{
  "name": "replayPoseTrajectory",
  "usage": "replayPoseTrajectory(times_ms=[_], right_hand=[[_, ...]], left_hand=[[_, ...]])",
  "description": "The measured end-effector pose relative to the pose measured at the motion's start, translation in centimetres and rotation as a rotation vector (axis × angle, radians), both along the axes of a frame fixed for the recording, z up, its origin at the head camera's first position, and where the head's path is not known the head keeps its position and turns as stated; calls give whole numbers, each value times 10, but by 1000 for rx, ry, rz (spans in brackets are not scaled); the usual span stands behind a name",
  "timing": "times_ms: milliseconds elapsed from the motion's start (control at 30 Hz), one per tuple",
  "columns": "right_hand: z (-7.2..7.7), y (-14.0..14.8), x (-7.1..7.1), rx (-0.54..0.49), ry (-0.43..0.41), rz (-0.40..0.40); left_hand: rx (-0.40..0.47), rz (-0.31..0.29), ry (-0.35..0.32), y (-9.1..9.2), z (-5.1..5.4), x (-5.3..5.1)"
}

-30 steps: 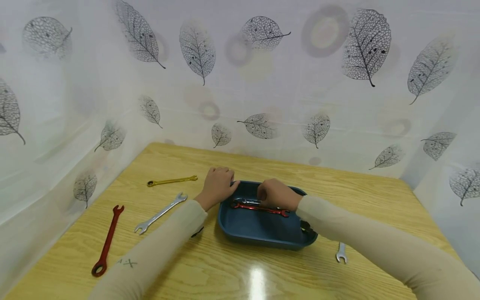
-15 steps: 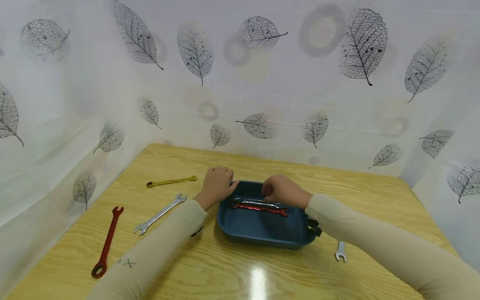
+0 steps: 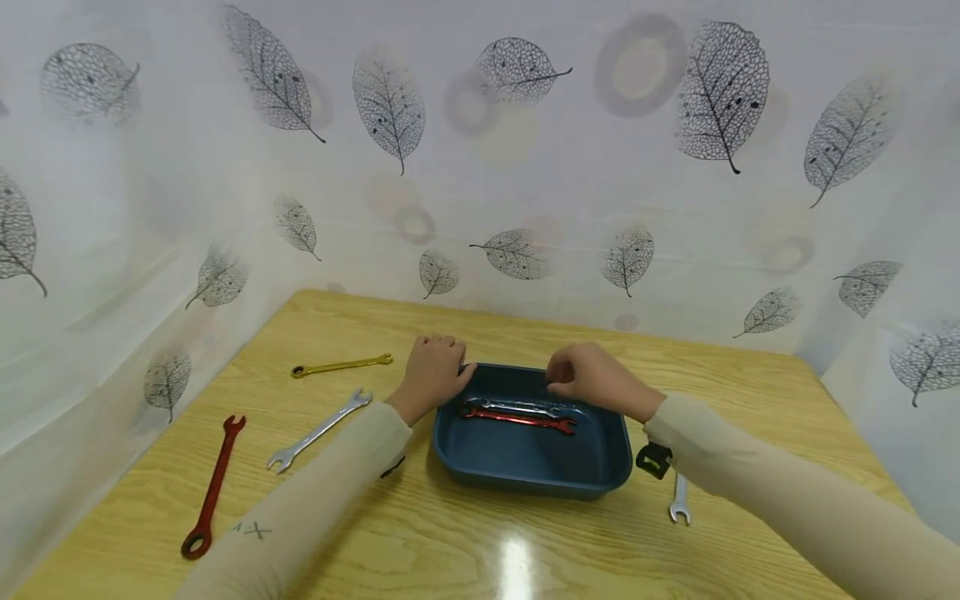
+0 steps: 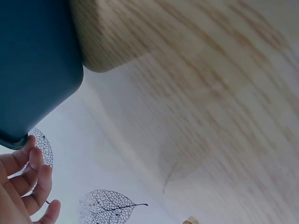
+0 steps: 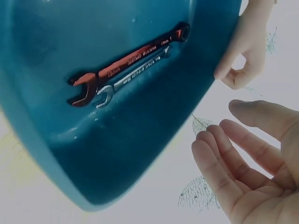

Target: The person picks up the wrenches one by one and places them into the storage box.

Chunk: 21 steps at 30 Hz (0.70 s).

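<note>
A dark blue rectangular tray [image 3: 517, 483] sits on the wooden table. Inside it a red wrench [image 3: 517, 417] and a smaller silver wrench [image 3: 519, 407] lie side by side. My left hand [image 3: 437, 367] holds the tray's far left corner at the rim; in the left wrist view its fingers [image 4: 35, 172] are bent at the outside of the rim. Over the tray's far right part hovers my right hand [image 3: 596, 379]. The right wrist view shows that hand [image 5: 257, 163] beside the tray wall [image 5: 187, 112], its fingers loosely bent with nothing between them.
Left of the tray lie a gold wrench [image 3: 341, 365], a silver open-ended wrench [image 3: 318, 431] and a large red wrench [image 3: 213, 487]. Partly under the right forearm is another silver wrench [image 3: 679, 500]. Leaf-printed cloth [image 3: 480, 192] walls in the table's back and sides.
My right hand has let go of the silver wrench, which now lies fully visible beside the red one, and has moved right and up. The left hand stays on the rim.
</note>
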State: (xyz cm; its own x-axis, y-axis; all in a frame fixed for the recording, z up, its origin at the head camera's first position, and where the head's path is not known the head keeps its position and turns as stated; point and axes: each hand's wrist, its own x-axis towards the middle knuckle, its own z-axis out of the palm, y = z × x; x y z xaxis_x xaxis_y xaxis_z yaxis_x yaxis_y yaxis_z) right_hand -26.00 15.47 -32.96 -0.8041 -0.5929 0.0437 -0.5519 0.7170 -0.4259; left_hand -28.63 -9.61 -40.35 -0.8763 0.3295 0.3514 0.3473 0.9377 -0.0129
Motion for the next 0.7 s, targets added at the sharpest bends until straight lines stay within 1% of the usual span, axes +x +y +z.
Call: replayPoseTrajectory(times_ms=[100,200,300,500,700], right_hand=[[3,6,2,0,7,-15],[6,13,3,-1,30,-14],[8,19,4,-3,46,-27],[16,32,10,-15,50,-91],[19,46,18,-12,78,-137]], left_hand=[[0,-7,19,0,-1,0],[-9,-8,35,0,-3,-1],[-29,-6,58,0,-4,0],[-64,-10,115,1,-4,1],[-93,6,127,3,-3,3]])
